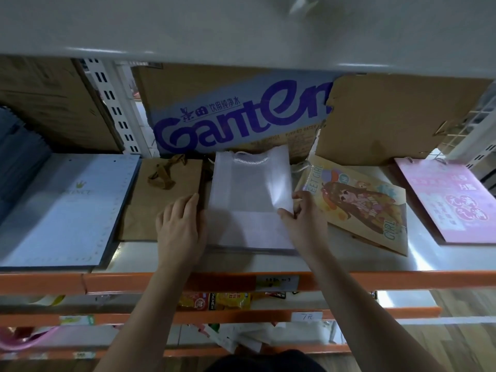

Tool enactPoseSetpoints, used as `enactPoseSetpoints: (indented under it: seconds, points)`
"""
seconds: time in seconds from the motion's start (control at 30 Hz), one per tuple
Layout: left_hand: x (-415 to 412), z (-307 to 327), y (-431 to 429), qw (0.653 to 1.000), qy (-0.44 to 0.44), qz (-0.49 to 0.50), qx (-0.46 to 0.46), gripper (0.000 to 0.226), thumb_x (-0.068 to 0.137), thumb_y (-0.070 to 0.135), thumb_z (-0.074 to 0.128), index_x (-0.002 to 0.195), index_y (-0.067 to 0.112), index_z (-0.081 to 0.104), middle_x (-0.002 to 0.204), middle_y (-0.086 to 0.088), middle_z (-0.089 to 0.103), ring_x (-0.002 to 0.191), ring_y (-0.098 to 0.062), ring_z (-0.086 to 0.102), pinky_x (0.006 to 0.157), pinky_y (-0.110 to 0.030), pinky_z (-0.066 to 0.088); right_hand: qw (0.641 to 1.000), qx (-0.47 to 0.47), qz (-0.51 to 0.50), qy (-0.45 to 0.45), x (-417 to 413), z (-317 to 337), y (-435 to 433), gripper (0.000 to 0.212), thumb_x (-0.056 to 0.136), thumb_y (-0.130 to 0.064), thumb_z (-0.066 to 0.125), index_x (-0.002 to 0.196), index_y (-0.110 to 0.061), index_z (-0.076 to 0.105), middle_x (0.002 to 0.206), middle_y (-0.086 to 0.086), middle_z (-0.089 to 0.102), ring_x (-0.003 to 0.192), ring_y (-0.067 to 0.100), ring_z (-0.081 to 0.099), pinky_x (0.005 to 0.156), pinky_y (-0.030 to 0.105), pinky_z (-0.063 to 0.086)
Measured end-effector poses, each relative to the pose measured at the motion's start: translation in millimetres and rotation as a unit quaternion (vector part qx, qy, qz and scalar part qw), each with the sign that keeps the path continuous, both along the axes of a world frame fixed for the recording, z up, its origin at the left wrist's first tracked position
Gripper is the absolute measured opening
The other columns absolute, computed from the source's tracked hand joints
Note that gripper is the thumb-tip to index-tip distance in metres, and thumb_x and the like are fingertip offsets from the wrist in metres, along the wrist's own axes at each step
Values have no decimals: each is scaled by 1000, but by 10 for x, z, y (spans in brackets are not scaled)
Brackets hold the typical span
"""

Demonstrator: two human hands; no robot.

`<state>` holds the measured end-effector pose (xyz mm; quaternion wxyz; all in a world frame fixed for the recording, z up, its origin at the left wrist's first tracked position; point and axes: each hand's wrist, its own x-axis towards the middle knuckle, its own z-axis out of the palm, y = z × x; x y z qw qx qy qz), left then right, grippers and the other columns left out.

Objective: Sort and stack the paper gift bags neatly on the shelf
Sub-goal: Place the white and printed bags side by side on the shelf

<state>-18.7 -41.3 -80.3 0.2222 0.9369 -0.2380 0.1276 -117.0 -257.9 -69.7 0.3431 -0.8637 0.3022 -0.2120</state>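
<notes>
You are partway through, by the look of it: the white paper gift bag (249, 200) lies flat in the middle of the shelf (424, 253), on what seems a thin stack of the same kind, its edges nearly square to the shelf front. Your left hand (178, 226) lies flat with straight fingers at the bag's nine o'clock edge, partly over the brown kraft bag (150, 208). Your right hand (303, 218) pinches the bag's three o'clock edge between thumb and fingers, where the glossy paper catches a bright sheen. At nine o'clock the kraft bag and the pale blue crown-printed bag (69, 210) lie fairly straight. At three o'clock the cartoon-girl bag (362, 202) sits skewed, one corner reaching toward the shelf front, so it likely needs squaring next; the pink bag (451, 200) beyond it tilts slightly too. The white bag is smooth and stiff-creased, with a twisted white rope handle (251, 159) at twelve o'clock; the kraft bag is matte and fibrous, with flat ribbon handles (161, 178). All the bags are thin, folded rectangles. A Ganten cardboard box (236, 114) stands behind them.
</notes>
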Motion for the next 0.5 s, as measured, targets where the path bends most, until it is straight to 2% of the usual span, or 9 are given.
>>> enactPoseSetpoints:
  seconds: [0.17,0.27,0.37,0.43,0.5]
  points:
    - [-2,7,-24,998,-4,-40,43,54,93,38,29,131,8,53,127,-13,57,116,-32,53,98,-50,39,997,-71,-9,4,-17,-60,42,38,87,-28,68,117,-18,48,93,7,67,84,22,65,61,24,41]
    - [-3,8,-23,998,4,-52,46,54,94,39,28,132,8,52,130,-13,56,118,-31,51,100,-50,38,995,-93,-8,17,-36,-104,45,38,87,-31,67,116,-18,46,98,7,66,84,19,63,58,22,36]
    - [-9,14,-26,997,6,-62,40,54,94,40,29,132,9,52,131,-13,55,119,-31,51,100,-50,38,991,-115,-23,59,-45,-83,20,40,87,-39,65,116,-20,45,118,4,57,98,18,58,64,24,38]
    - [-36,29,-46,998,8,-64,26,51,94,38,33,132,9,52,132,-13,55,119,-32,51,99,-50,38,993,-102,-13,63,-69,-61,-21,38,88,-43,62,114,-20,45,118,2,53,99,20,57,67,28,42]
    - [-97,58,-111,998,15,-63,5,49,94,34,37,132,9,52,133,-13,54,120,-31,50,99,-49,39,995,-94,-1,26,-135,-52,-85,32,91,-42,58,111,-19,48,110,1,53,92,18,57,64,27,44]
